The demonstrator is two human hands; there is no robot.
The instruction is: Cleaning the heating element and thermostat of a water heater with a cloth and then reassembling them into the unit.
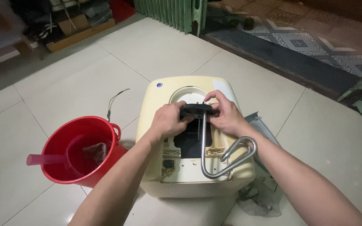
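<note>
A dark round plate (195,109) with a bent metal heating rod (225,157) fixed to it sits between both hands, above the open middle of a cream-coloured water heater (156,138) that lies flat on the tiled floor (84,79). The rod runs down from the plate, loops near the heater's near edge and curls back up to the right (its far end lies just under the right wrist). The left hand (167,120) has its fingers closed round the left rim of the plate; the right hand (227,115) is closed on the right rim, thumb and forefinger pinching the top. Below the plate a dark opening (189,142) shows in the heater's body, with a white round recess beyond it toward the far edge.

Just beside the heater's left edge stands a red bucket (59,138) holding a pink scoop (47,159) and a brownish rag. A thin wire (114,102) lies on the floor behind the bucket. At the heater's right edge a grey panel (258,121) pokes out, and a crumpled grey cloth (256,201) lies near the near right corner. A green folding gate (172,14) stands at the far side of the floor.
</note>
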